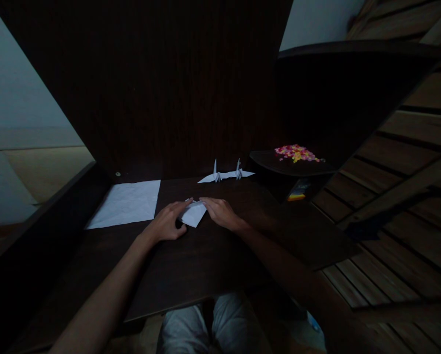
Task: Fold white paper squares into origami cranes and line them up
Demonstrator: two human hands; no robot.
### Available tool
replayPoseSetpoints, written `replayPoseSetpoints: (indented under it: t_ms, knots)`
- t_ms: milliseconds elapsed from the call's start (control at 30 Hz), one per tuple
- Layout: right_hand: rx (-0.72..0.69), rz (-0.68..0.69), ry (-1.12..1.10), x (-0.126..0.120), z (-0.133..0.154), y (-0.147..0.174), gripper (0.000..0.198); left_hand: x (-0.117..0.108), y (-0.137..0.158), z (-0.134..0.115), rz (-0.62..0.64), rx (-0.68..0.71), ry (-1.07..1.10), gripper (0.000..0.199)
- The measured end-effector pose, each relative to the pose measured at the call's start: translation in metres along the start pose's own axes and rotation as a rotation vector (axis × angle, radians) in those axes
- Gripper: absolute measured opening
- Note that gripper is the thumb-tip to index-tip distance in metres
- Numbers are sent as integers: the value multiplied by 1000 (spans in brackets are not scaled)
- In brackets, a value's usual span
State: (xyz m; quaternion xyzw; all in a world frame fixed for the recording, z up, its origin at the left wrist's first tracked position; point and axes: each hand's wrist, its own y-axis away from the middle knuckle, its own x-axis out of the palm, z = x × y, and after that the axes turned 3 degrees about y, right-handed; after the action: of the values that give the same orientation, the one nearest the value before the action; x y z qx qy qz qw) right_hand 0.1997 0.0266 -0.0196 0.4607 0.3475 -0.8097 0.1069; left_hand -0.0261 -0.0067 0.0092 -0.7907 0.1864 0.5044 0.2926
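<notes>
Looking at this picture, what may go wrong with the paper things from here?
The left hand and the right hand touch the folded paper; uneven pressure might crease it crookedly. Two paper birds stand just beyond the hands, so a forward push could perhaps knock them over.

Folded paper (194,215) between the left hand (168,220) and right hand (220,213) on the table (191,275).
To the left lies a paper sheet (128,202); on the far side, two origami cranes (217,176) stand side by side before the back panel (161,98); farther right, small pieces (297,153) lie heaped on a shelf (267,160).
</notes>
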Motion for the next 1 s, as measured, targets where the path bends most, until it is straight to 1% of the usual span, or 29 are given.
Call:
replayPoseSetpoints:
  t_ms: [167, 233, 367, 433, 500, 567, 633, 700, 800, 900, 1000]
  knots:
    - [-10, -21, -44, -1, 1, 1, 36, 4, 0, 4, -49, -16, 0, 78]
    - [-11, -28, -62, 0, 2, 1, 35, 6, -1, 8, -75, -28, 4, 71]
    - [6, -81, -92, -1, 2, 0, 32, 9, -2, 15, -154, -52, 43, 47]
    - [7, -143, -95, -3, 2, -2, 30, 9, -2, 15, -204, -86, 92, 39]
    - [2, -232, -81, -8, 3, -3, 31, 8, -2, 13, -252, -144, 140, 35]
    - [-5, -329, -56, -13, 4, -4, 37, 6, -3, 10, -308, -223, 181, 34]
    - [-3, -416, -42, -17, 6, -4, 41, 4, -4, 6, -391, -324, 233, 34]
    - [-2, -468, -46, -19, 8, -3, 44, 2, -6, 4, -472, -422, 334, 38]
    - [-5, -462, -79, -17, 11, -3, 44, 0, -8, 2, -550, -504, 600, 42]
    - [22, -390, -168, -13, 13, -3, 47, 3, -10, 1, -586, -545, 883, 50]
    - [95, -280, -292, -8, 13, -4, 48, 8, -12, -1, -598, -550, 1106, 58]
